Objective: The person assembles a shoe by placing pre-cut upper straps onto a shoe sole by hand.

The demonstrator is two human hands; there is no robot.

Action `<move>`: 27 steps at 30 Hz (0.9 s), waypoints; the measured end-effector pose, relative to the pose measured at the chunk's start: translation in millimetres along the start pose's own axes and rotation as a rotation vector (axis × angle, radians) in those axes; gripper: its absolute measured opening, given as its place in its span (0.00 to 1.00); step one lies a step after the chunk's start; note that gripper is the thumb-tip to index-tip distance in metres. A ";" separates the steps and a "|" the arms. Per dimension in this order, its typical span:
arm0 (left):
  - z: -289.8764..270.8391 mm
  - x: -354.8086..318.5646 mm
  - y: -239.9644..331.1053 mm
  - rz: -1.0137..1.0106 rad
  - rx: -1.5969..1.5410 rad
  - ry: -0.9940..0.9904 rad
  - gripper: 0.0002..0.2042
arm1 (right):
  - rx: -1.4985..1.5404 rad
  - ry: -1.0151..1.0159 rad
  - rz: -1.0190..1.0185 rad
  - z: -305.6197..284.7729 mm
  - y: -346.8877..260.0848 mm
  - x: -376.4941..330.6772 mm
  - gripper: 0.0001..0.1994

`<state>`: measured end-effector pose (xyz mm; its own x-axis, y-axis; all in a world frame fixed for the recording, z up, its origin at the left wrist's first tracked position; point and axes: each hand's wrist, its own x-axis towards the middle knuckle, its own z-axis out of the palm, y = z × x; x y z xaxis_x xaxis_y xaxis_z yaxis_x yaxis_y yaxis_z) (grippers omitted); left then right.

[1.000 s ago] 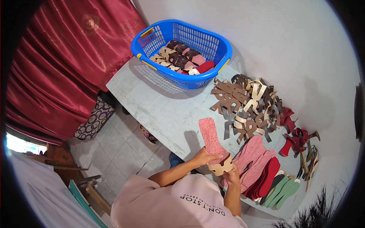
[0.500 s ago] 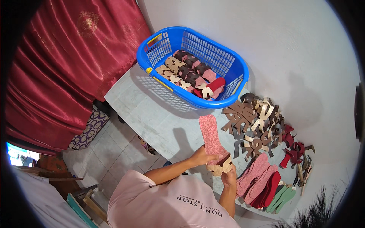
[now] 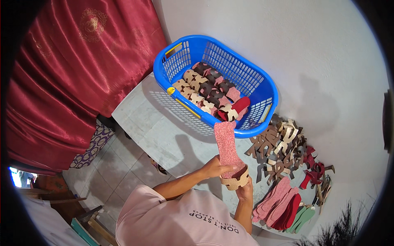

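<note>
Between my hands is a slipper (image 3: 226,143) with a pink speckled sole and a wide beige cut-out strap (image 3: 234,183) across the end nearest me. My left hand (image 3: 216,167) grips the edge of the sole beside the strap, thumb on top. Below and to the right, my right hand (image 3: 245,190) is closed on the strap end; some of its fingers are hidden behind the slipper. The sole's far end points toward a blue laundry basket (image 3: 271,94), where several strapped slippers (image 3: 213,88) lie in rows, with a red-soled one on top.
On the white table (image 3: 154,112), brown and beige straps (image 3: 279,145) are heaped right of the basket, with red straps (image 3: 315,172) beyond. Pink soles (image 3: 276,197), red soles (image 3: 289,211) and green soles (image 3: 301,219) lie near the right edge. A red curtain (image 3: 78,82) hangs at left.
The view has shifted slightly, so the basket and table appear lower and the basket farther right. Both hands keep the same hold on the slipper, whose far end now overlaps the basket rim in view.
</note>
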<state>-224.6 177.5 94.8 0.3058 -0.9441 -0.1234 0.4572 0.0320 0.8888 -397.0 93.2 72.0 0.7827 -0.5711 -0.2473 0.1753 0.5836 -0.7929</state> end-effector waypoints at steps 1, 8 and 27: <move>-4.1 1.7 3.4 0.000 -0.002 -0.002 0.16 | -0.003 -0.002 -0.001 1.3 -0.2 3.7 0.22; -22.8 15.8 38.5 0.002 0.036 -0.031 0.17 | -0.081 0.070 -0.079 42.9 -20.1 27.6 0.16; -33.1 94.6 115.0 0.171 0.114 -0.116 0.19 | -0.070 0.020 -0.294 70.2 -75.8 96.1 0.22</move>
<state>-115.5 102.7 170.7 0.2698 -0.9596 0.0795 0.3076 0.1641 0.9373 -293.2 34.6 147.4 0.6921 -0.7217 -0.0118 0.3509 0.3507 -0.8682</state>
